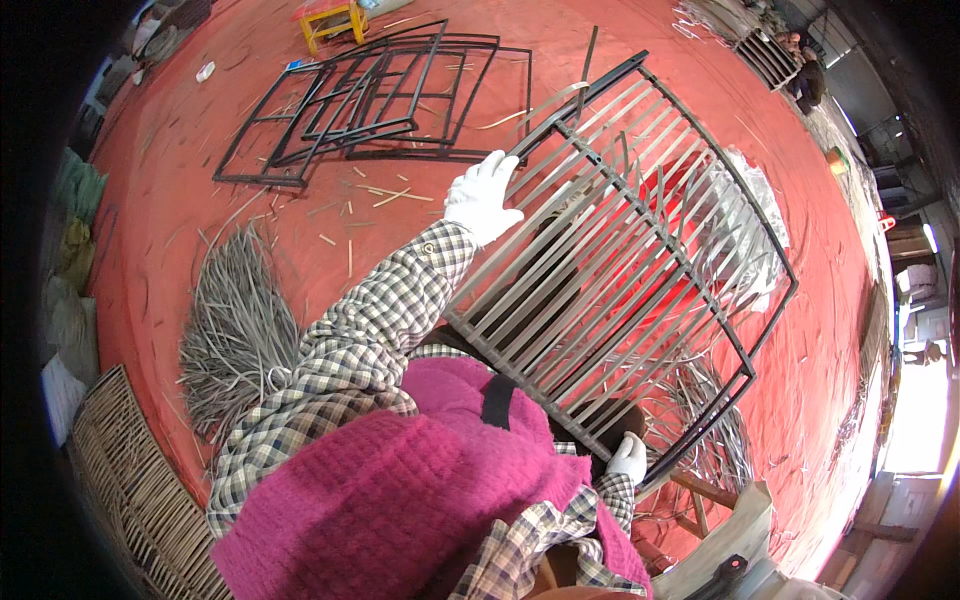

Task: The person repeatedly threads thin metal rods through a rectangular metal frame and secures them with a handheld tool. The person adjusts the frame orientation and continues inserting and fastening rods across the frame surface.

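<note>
A black metal frame (pixel 786 244) strung with many flat grey strips (pixel 612 255) leans tilted before me, over my lap. My left hand (pixel 482 198), in a white glove, grips its left side bar, thumb apart from the fingers and close to the strips. At the near right corner my right hand (pixel 628 458), also white-gloved, is closed around the frame's edge, its fingers partly hidden. A crossbar (pixel 655 228) runs through the strips. Loose strip ends stick up near the frame's far left corner and its middle.
Several bare black frames (pixel 408 125) lie stacked on the red floor covering (pixel 330 215), far left. Bundles of grey strips (pixel 240 335) lie at left and beneath the held frame. A yellow stool (pixel 332 24), clear plastic sheeting (pixel 745 225) and a woven panel (pixel 140 480) lie around.
</note>
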Motion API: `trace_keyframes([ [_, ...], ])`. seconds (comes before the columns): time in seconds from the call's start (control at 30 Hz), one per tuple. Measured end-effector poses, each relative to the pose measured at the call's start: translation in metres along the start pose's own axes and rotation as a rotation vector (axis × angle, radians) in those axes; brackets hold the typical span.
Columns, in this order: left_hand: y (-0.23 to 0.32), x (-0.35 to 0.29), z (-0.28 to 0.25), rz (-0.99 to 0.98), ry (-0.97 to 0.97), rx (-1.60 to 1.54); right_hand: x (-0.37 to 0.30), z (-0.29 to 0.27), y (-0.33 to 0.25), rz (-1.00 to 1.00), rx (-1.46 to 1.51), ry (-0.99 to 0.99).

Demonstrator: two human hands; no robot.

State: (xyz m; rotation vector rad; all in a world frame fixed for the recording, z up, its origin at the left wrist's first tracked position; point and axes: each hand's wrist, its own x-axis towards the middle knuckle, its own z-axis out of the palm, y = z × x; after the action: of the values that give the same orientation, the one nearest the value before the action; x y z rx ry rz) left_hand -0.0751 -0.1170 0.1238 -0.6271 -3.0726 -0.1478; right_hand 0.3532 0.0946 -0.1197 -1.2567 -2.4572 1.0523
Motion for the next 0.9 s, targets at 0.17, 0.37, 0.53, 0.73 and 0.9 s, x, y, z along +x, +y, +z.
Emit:
trace_keyframes([
  [0.17,0.002,0.004,0.001,0.051,0.047,-0.041,0.001,-0.001,-0.005,0.031,-0.008,0.016],
  [0.37,0.014,-0.004,0.001,0.188,0.079,0.030,0.004,-0.006,-0.014,0.024,-0.034,0.013],
  [0.53,0.017,0.002,0.000,0.176,0.079,0.104,0.004,-0.011,-0.019,0.017,-0.033,0.014],
  [0.73,0.021,0.002,0.003,0.221,0.094,0.119,0.006,-0.011,-0.023,0.019,-0.018,0.037],
  [0.9,0.035,0.002,0.001,0.323,0.123,0.089,0.007,-0.015,-0.029,-0.014,-0.030,0.060],
])
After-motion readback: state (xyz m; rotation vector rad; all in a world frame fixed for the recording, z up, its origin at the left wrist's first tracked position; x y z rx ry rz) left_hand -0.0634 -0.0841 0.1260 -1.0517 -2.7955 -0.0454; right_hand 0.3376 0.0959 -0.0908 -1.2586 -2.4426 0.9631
